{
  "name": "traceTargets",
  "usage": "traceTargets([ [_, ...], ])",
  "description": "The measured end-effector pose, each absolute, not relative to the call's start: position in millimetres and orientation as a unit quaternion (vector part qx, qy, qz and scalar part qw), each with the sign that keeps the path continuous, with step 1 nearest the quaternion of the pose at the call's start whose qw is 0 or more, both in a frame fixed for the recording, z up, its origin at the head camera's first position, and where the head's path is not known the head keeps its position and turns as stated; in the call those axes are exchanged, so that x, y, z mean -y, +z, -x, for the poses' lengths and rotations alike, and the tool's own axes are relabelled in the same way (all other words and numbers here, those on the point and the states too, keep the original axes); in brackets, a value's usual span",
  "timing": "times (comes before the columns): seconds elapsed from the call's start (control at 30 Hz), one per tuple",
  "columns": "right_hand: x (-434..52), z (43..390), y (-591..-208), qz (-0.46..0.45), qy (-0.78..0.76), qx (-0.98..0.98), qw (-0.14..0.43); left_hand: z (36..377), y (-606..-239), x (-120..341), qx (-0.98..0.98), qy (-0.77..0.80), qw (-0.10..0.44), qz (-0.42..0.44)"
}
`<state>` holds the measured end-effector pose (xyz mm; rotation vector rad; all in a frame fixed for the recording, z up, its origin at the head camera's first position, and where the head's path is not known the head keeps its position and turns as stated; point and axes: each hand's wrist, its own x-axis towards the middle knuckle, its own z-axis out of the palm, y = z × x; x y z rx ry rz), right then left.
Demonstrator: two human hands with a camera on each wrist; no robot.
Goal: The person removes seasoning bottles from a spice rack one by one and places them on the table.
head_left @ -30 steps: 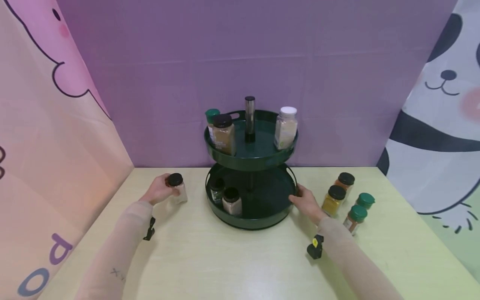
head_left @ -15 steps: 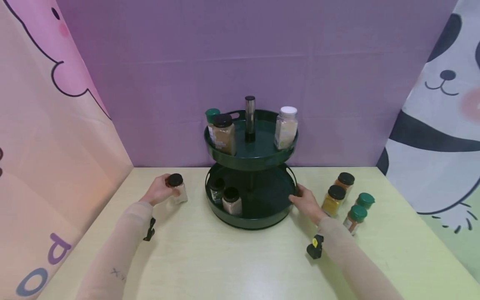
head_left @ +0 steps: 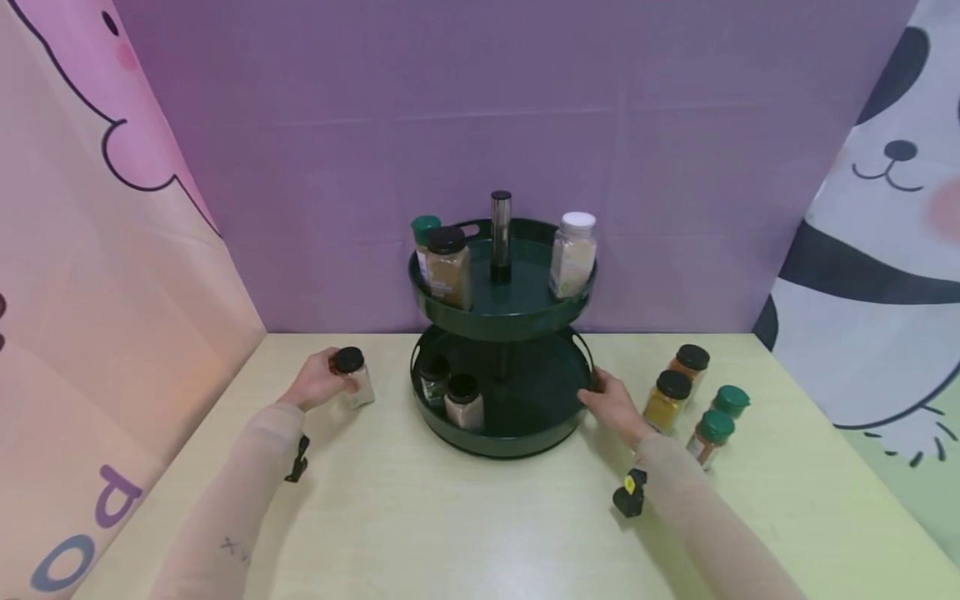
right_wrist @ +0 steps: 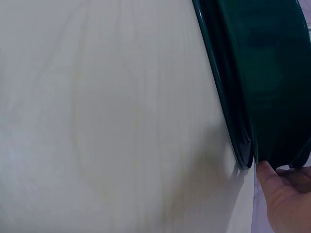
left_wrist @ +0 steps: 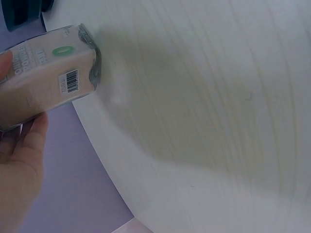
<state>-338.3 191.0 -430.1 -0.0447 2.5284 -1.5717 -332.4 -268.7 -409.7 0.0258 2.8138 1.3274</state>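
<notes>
My left hand (head_left: 317,382) grips a clear spice jar (head_left: 360,387) with a black lid, left of a dark green two-tier round tray (head_left: 510,446). In the left wrist view, the jar (left_wrist: 53,80) shows pale contents, a green mark and a barcode, with fingers under it and a fingertip on top. My right hand (head_left: 611,402) holds the lower tier's right side by its handle. The right wrist view has the thumb (right_wrist: 267,174) on the wall of the tray (right_wrist: 272,73), while the other fingers are partly hidden behind it.
Two black-lidded jars stand on the lower tier, including a pale one (head_left: 465,410). The upper tier bears a brown jar (head_left: 450,275), a green-lidded jar (head_left: 424,229) and a white-lidded jar (head_left: 573,258). Right of my right hand are several jars, one yellow (head_left: 663,408). A purple backdrop (head_left: 360,167) rises behind.
</notes>
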Motion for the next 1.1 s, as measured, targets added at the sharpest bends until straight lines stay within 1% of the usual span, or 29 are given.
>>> traceTargets([
  [0.43, -191.4, 340.2, -430.5, 0.009, -0.52, -0.849, 0.087, 330.3, -409.6, 270.5, -0.902, 0.431, 0.029, -0.002],
  [1.1, -191.6, 340.5, -430.6, 0.008, -0.511, -0.855, 0.091, 328.2, -414.4, 274.4, -0.889, 0.457, 0.027, -0.011],
])
